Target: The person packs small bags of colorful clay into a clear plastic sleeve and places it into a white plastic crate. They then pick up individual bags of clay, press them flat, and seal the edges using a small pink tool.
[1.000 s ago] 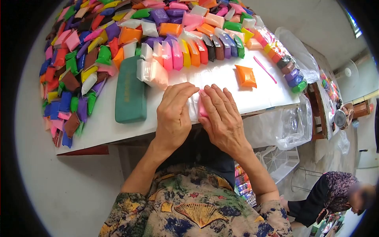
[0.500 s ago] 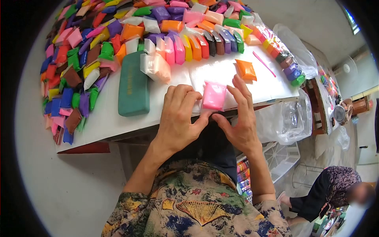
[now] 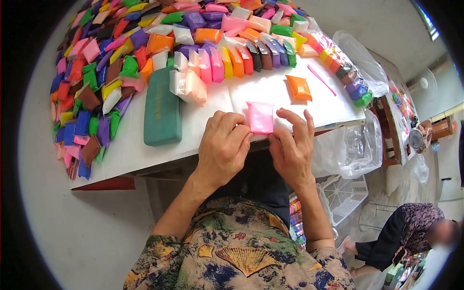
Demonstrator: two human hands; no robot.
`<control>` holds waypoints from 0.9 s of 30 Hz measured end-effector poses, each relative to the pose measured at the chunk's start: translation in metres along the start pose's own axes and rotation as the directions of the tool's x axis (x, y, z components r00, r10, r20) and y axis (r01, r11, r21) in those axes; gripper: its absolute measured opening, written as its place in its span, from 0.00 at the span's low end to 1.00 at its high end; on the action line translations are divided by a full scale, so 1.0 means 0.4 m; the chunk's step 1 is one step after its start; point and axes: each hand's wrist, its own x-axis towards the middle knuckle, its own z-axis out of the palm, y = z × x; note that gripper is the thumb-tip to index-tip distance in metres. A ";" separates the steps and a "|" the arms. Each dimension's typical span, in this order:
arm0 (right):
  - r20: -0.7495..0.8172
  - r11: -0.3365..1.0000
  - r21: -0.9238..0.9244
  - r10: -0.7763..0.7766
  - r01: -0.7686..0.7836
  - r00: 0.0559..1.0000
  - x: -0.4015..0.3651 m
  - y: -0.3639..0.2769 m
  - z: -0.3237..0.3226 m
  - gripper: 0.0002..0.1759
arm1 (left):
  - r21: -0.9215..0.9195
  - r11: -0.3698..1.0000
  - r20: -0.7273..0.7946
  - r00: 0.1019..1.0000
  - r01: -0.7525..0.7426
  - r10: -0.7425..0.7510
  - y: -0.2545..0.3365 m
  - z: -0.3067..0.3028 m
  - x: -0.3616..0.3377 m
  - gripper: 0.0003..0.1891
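A small, clear-wrapped pink packet (image 3: 261,119) sits at the table's front edge, between my hands. My left hand (image 3: 223,147) pinches its lower left corner between thumb and curled fingers. At the lower right corner, my right hand (image 3: 293,152) pinches with thumb and index finger, its other fingers raised. An orange packet (image 3: 299,88) lies flat beyond my right hand. Behind the pink packet stands a row of coloured packets (image 3: 237,63), with pale peach ones (image 3: 195,89) at its left end. A green case (image 3: 163,111) lies left of my left hand.
A large heap of coloured packets (image 3: 104,63) covers the table's left and back. A pink stick (image 3: 321,80) and a long clear bag of coloured packets (image 3: 349,77) lie at right. Beyond the edge are clear plastic (image 3: 350,150), a white basket (image 3: 343,195) and another person (image 3: 411,229).
My hands have closed in on the pink packet's lower corners. The fingers of my right hand have come down from their more stretched position. The packet has shifted slightly.
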 end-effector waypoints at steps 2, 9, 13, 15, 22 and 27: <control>-0.013 0.999 -0.038 -0.007 0.007 1.000 0.004 -0.004 0.000 0.10 | 0.022 0.999 0.002 0.999 -0.034 0.034 0.000 0.002 0.004 0.09; -0.019 0.995 -0.095 -0.033 0.031 0.999 -0.006 0.006 0.013 0.10 | 0.076 0.992 0.008 0.995 -0.097 0.097 0.004 0.010 0.007 0.09; -0.029 0.992 -0.123 -0.023 0.019 0.999 -0.009 -0.002 0.013 0.11 | 0.067 0.995 -0.014 0.997 -0.073 0.074 0.006 0.018 0.001 0.09; -0.012 0.989 -0.145 0.003 -0.005 1.000 -0.003 -0.015 -0.004 0.11 | 0.081 0.994 -0.022 0.997 -0.077 0.079 0.006 0.015 -0.004 0.09; 0.083 0.901 0.140 0.402 -0.410 0.912 0.032 -0.069 -0.057 0.21 | 0.192 0.962 -0.090 0.973 -0.195 0.215 0.022 0.014 -0.018 0.10; 0.238 0.723 0.383 0.525 -0.576 0.817 0.089 -0.086 -0.047 0.27 | 0.327 0.897 -0.081 0.937 -0.297 0.340 0.013 -0.017 -0.011 0.10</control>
